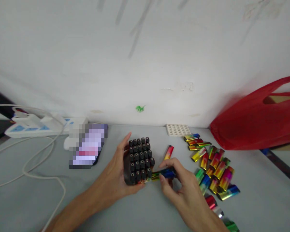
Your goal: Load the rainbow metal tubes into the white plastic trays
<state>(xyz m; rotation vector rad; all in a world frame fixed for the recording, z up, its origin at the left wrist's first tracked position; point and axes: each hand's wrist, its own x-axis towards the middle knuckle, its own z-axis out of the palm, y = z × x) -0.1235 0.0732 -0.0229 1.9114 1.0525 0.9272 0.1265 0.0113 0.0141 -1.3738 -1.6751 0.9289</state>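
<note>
My left hand [114,172] is wrapped around a dark block [128,167] topped with rows of small black caps, each with a light ring in its end. The thumb and fingers press on its sides, and the block tilts toward me. Between the thumb and fingers of my right hand [185,185] is a shiny blue-and-yellow metallic sleeve [168,173]. Its left end meets the block's lower right corner; whether it is joined there I cannot tell. Just beyond my right fingers lies a loose red-and-yellow sleeve [169,152].
Several metallic sleeves [217,164] lie in a pile at the right. A white gridded tray [178,130] sits against the wall, near a red bag [251,119]. At the left are a phone [89,145], a power strip [36,127] and looping white cables [42,176].
</note>
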